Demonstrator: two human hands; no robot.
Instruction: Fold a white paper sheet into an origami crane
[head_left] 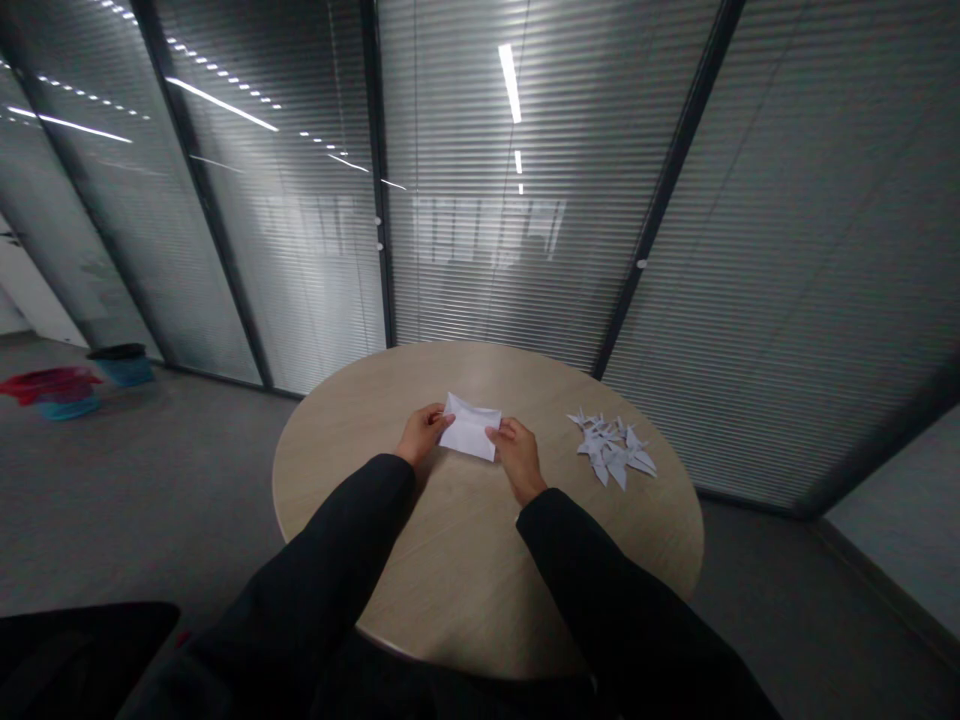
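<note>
Between my two hands is a sheet of white paper (470,428), roughly rectangular, with its upper edge bent as if folded. My left hand (423,434) pinches its left edge, thumb on the near face. At the right edge, my right hand (519,455) grips the paper the same way, its thumb on the lower right part. The sheet is held over the middle of a round wooden table (360,500). To the right of my right hand lies a pile of folded white paper cranes (611,448), several of them overlapping.
Behind the table runs a glass partition (487,280) with blinds and dark frames. Two bins stand on the floor at the left, one blue bin (126,372) with a black liner and one red-lined bin (67,402). A dark chair-like shape (75,650) fills the lower left corner.
</note>
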